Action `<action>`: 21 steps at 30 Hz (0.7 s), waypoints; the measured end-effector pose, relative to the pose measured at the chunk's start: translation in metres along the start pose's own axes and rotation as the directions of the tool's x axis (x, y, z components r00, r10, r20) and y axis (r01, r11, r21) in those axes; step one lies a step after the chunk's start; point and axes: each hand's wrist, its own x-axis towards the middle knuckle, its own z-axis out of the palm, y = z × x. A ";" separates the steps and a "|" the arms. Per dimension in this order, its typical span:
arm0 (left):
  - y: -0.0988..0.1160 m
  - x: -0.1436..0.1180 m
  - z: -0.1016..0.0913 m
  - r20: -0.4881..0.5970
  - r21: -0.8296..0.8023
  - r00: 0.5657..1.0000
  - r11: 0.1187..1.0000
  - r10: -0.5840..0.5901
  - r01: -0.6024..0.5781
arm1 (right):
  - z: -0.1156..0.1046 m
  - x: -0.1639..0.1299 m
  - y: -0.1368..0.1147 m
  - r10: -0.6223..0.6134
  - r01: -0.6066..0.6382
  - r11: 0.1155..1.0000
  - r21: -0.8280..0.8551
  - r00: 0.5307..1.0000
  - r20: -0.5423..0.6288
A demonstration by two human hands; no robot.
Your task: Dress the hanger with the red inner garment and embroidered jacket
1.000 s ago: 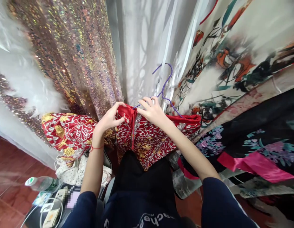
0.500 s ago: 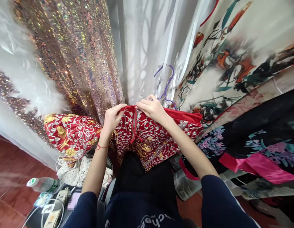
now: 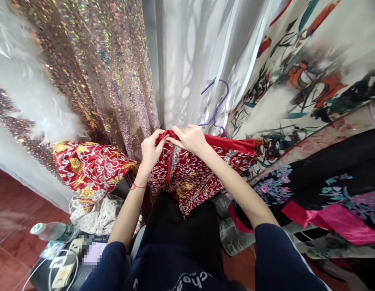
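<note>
With left hand (image 3: 151,148) and right hand (image 3: 191,138) we are pinching shut the collar of the red, silver-and-gold embroidered satin jacket (image 3: 187,173) on its purple wire hanger (image 3: 217,108), at centre; next, apparently, fastening it.

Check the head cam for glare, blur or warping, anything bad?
Head view: strong wide-angle warp, edges bend; daylight glows through the white curtain with leaf shadows; sequin fabric sparkles with specular glints; printed cloth smears soft at upper right; a pixelated patch at lower left; both hands on the red garment are sharp.
</note>
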 end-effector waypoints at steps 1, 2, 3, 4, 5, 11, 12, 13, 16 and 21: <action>0.000 0.001 0.000 -0.007 -0.001 1.000 1.000 -0.009 0.009 | 0.000 0.000 0.000 0.004 -0.004 1.000 0.009 1.000 0.001; 0.001 0.000 0.001 -0.007 -0.004 1.000 1.000 -0.019 0.019 | 0.000 0.000 -0.001 0.005 -0.005 1.000 0.017 1.000 0.004; 0.003 -0.001 0.002 -0.011 -0.009 1.000 1.000 -0.024 0.023 | 0.000 0.000 -0.001 0.003 -0.003 1.000 0.024 1.000 0.005; 0.005 -0.004 0.003 -0.029 -0.015 0.999 1.000 -0.022 0.022 | 0.001 0.000 -0.001 0.002 -0.002 1.000 0.027 1.000 0.004; 0.007 -0.010 0.006 -0.076 -0.013 0.997 1.000 -0.021 0.020 | 0.002 0.000 0.000 0.007 -0.007 1.000 0.027 1.000 -0.001; 0.009 -0.080 0.046 -0.420 0.022 0.901 0.992 -0.107 0.128 | 0.015 0.002 0.005 0.059 -0.057 0.998 0.029 0.997 -0.045; 0.005 -0.092 0.054 -0.347 -0.032 0.925 0.988 -0.154 0.152 | 0.016 0.002 0.005 0.059 -0.057 0.998 0.029 0.997 -0.053; -0.001 -0.101 0.062 -0.262 -0.100 0.940 0.975 -0.218 0.198 | 0.017 0.002 0.005 0.059 -0.057 0.998 0.029 0.996 -0.061; -0.016 -0.116 0.076 -0.022 -0.264 0.918 0.888 -0.395 0.376 | 0.018 0.000 0.004 0.066 -0.063 0.997 0.043 0.994 -0.081; -0.010 -0.124 0.062 -0.224 -0.351 0.841 0.846 -0.492 0.401 | 0.020 -0.003 0.003 0.076 -0.071 0.997 0.043 0.991 -0.111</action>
